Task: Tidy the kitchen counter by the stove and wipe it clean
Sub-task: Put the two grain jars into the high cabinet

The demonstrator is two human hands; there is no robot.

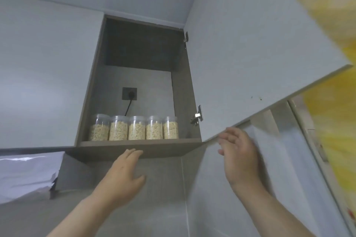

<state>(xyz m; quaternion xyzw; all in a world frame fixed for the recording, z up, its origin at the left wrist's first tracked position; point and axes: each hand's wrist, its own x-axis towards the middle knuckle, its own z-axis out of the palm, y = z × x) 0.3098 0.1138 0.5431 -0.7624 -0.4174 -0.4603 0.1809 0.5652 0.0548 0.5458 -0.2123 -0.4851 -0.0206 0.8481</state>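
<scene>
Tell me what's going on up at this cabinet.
A person reaches up to an open wall cabinet. The right hand is at the lower edge of its swung-out door; the left hand, open, is just under the cabinet's bottom. Inside, five clear jars of pale grain stand in a row.

The right hand [238, 154] is blurred at the lower edge of the cabinet door [260, 54], perhaps touching it.

Cabinet door [250, 54]: smooth, matt pale laminate
Cabinet shelf [134, 143]: matt grey-brown wood grain
Jars [136, 128]: clear glossy plastic
Hinge [197, 117]: shiny metal
</scene>
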